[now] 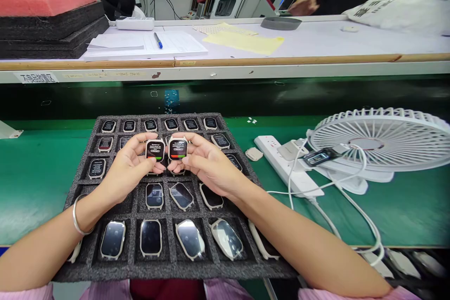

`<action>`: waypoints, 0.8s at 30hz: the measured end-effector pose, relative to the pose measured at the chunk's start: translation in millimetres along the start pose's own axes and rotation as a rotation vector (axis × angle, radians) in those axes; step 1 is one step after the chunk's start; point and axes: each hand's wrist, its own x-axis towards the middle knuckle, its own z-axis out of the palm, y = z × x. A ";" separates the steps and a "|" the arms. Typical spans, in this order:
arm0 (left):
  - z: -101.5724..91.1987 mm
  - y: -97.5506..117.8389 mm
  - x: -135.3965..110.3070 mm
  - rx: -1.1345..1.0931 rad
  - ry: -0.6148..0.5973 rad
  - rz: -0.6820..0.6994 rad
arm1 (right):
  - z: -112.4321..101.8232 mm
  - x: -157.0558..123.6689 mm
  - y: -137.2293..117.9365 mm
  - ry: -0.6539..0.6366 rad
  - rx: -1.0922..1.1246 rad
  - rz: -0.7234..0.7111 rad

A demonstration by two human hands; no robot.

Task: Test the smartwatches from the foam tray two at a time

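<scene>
My left hand (131, 164) pinches a smartwatch body (155, 150) whose lit screen shows text and a green bar. Beside it, my right hand (207, 161) pinches a second watch body (177, 148) with a lit screen and a red and green bar. Both are held side by side above a black foam tray (165, 262) on the green mat. The tray's pockets hold several more watch bodies: the far rows have lit screens, the near rows have dark screens. A silver bangle (78, 222) circles my left wrist.
A white fan (383, 138) lies flat at the right, with a power strip (284, 159), white cables and a small device (321, 155). A dark conveyor runs behind the tray. The far bench holds papers, a pen, stacked foam and other people.
</scene>
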 end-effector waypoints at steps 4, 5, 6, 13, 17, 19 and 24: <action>1.2 -0.3 0.5 -0.004 -0.007 0.001 | -0.4 0.4 0.7 -0.002 0.003 -0.002; 1.3 -0.2 0.5 -0.006 -0.010 0.000 | -0.6 0.5 0.9 -0.003 0.003 -0.001; 1.4 -0.2 0.5 -0.009 -0.012 -0.001 | -0.8 0.5 1.0 -0.004 0.003 0.000; 1.3 0.9 0.0 -0.027 -0.012 -0.003 | -2.2 0.1 1.6 -0.018 -0.020 0.000; 1.7 1.0 -0.4 -0.028 -0.013 -0.005 | -1.9 -0.2 1.0 -0.017 -0.014 -0.002; 1.9 1.0 -0.5 -0.033 -0.015 -0.006 | -1.6 -0.1 0.6 -0.018 -0.005 -0.003; 1.4 0.1 0.0 -0.027 -0.020 0.010 | -1.6 0.2 1.4 -0.015 -0.004 -0.015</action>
